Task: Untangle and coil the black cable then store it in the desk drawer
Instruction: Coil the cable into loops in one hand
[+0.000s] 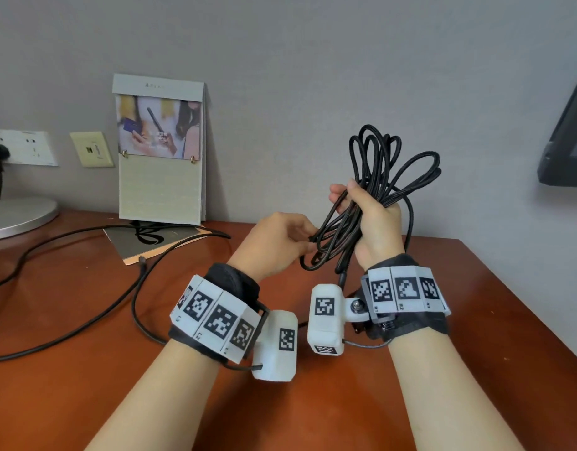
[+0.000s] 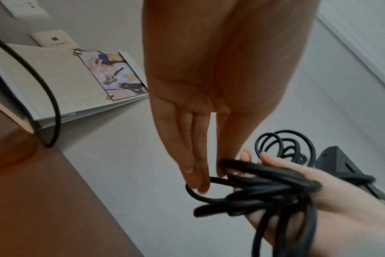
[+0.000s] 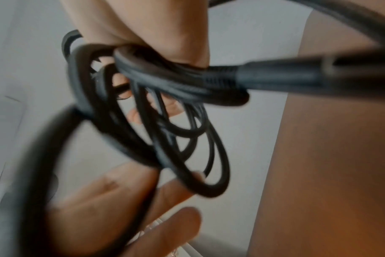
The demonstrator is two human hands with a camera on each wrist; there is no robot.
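Note:
The black cable is a loose bundle of several loops held up above the brown desk. My right hand grips the bundle round its middle, with loops fanning out above the fist and hanging below it. The left hand pinches one of the lower loops at its fingertips. In the left wrist view the left hand holds a strand of the cable between thumb and fingers. The right wrist view, blurred, shows the cable and its plug end close up. No drawer is in view.
A second black cord trails across the left of the desk from a wall socket. A standing calendar leans on the wall, with a flat booklet before it. A round grey base sits far left, a monitor far right.

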